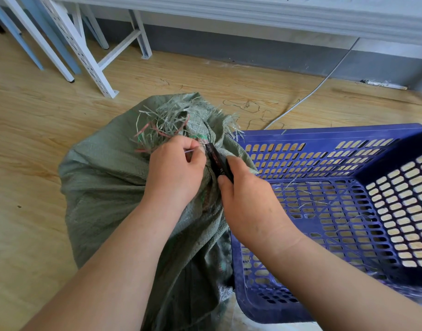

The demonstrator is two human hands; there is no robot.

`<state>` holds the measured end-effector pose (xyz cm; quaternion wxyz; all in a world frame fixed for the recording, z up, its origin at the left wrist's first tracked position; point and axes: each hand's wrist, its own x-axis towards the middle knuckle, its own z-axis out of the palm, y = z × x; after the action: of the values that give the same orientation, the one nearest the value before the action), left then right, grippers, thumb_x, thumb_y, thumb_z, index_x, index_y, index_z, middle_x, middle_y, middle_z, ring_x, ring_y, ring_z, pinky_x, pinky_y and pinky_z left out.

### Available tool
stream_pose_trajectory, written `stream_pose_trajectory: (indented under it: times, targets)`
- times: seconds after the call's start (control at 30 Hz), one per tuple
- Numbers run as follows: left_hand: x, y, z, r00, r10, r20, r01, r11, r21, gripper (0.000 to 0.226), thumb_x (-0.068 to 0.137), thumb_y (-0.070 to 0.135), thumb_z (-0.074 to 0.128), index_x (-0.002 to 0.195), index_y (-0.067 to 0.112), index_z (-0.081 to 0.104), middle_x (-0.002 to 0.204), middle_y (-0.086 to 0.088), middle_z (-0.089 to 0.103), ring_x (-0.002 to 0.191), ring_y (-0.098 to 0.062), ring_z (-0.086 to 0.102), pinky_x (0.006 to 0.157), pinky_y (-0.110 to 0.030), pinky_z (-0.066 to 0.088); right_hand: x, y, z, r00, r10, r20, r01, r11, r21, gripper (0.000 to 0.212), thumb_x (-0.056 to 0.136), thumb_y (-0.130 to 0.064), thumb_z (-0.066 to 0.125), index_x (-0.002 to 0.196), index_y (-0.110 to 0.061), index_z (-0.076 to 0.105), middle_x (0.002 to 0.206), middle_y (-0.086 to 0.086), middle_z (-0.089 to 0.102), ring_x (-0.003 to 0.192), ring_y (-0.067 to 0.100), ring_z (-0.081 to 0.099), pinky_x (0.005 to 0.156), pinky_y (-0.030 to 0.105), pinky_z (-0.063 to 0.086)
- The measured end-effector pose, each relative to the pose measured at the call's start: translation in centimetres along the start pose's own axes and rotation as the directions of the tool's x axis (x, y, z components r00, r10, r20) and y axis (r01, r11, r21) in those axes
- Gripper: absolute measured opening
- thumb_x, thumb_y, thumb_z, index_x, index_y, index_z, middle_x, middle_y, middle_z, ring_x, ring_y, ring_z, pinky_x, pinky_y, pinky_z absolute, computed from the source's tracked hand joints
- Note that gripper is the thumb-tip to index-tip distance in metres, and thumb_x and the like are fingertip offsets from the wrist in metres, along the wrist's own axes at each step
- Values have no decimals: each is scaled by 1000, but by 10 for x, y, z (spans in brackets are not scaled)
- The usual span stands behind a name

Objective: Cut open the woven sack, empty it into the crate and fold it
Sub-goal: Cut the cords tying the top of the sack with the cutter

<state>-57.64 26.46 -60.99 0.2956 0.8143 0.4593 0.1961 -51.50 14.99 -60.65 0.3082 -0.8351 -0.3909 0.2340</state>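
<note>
At the far left, white and blue metal frame legs (85, 56) stand on the wooden floor (26, 139). Nearer and toward the middle, the green woven sack (105, 177) sits upright on that floor, full and bunched at its neck, with frayed green, white and red strands (162, 125) splaying from the top. The left hand (176, 170) rests on the neck of the sack, its grip pinched together on a thin pale strand at the gathered top. Just to its right, the right hand (248, 199) has its grip clamped round a black cutter (218, 161) with printed lettering, whose far end lies against the sack's neck beside the left hand's fingers; the blade itself cannot be made out. To the right, touching the sack's side, stands the blue perforated crate (324, 134), with only a few loose fibres inside. Beyond it a grey cable (324, 80) runs across the floor to the far wall.
</note>
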Motion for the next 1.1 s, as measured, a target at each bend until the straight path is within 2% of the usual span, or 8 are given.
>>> stream_pose_trajectory:
  times: [0.1, 0.27, 0.4, 0.57, 0.7, 0.87, 1.0, 1.1]
  targets:
    - [-2, 3, -1, 1000, 29, -10, -29, 999, 21, 13, 93, 27, 57, 98, 19, 66, 72, 7, 57, 63, -11, 49, 53, -19, 29, 0, 0, -1, 1000, -11, -12, 11, 1000, 8, 22, 102, -25, 37, 124, -21, 40, 90, 9, 65, 84, 34, 63, 63, 37, 45]
    - [-10, 12, 3, 989, 144, -24, -143, 989, 45, 9, 91, 23, 59, 95, 20, 66, 94, 5, 67, 79, -11, 57, 70, -17, 37, 4, 5, 4, 999, 32, -2, -32, 999, 37, 17, 102, -24, 38, 116, -18, 43, 83, 6, 61, 81, 34, 63, 64, 37, 46]
    - [-4, 11, -5, 999, 50, 19, -49, 998, -29, 8, 93, 25, 58, 98, 22, 64, 91, 10, 62, 80, -10, 54, 71, -18, 36, 6, 5, 4, 999, 40, -13, -38, 992, 118, 21, 101, -27, 39, 120, -19, 44, 88, 7, 64, 86, 35, 62, 68, 37, 46]
    - [4, 1, -16, 993, -47, 111, 61, 990, -127, 2, 94, 29, 58, 94, 28, 60, 100, 6, 64, 91, -17, 59, 75, -25, 39, 4, 9, -10, 996, 30, -80, -10, 970, 244, 24, 94, -45, 48, 112, -29, 46, 82, 2, 68, 70, 28, 64, 69, 40, 55]
    - [8, 8, -31, 999, 30, -35, -31, 998, -52, 4, 89, 32, 66, 88, 35, 66, 110, 3, 46, 97, -16, 52, 80, -22, 36, 14, 12, -34, 957, 94, -275, -19, 964, 265, 31, 83, -48, 64, 100, -28, 48, 77, -3, 65, 70, 24, 65, 70, 37, 55]
    - [16, 31, -60, 955, 191, -226, -213, 974, -78, 8, 88, 31, 66, 87, 39, 66, 107, 12, 44, 82, 2, 54, 69, 2, 38, 20, -4, -41, 964, 58, -259, 52, 915, 400, 22, 81, -34, 71, 92, -23, 56, 64, 0, 62, 46, 17, 60, 57, 46, 56]
    - [36, 62, -71, 937, 258, -234, -263, 965, 13, 4, 87, 34, 66, 89, 36, 69, 108, 12, 44, 85, -5, 55, 68, -12, 42, 34, -24, -60, 947, 12, -321, 159, 851, 501, 17, 80, -24, 75, 88, -27, 61, 70, -6, 66, 45, 13, 58, 47, 32, 51]
    - [57, 101, -79, 955, 285, -85, -297, 926, -231, 7, 89, 28, 66, 92, 31, 70, 96, 14, 64, 83, -2, 64, 75, -23, 54, 54, -38, -86, 950, -1, -313, 197, 779, 595, 22, 82, -17, 75, 101, -22, 65, 66, -5, 67, 49, 10, 64, 45, 21, 48]
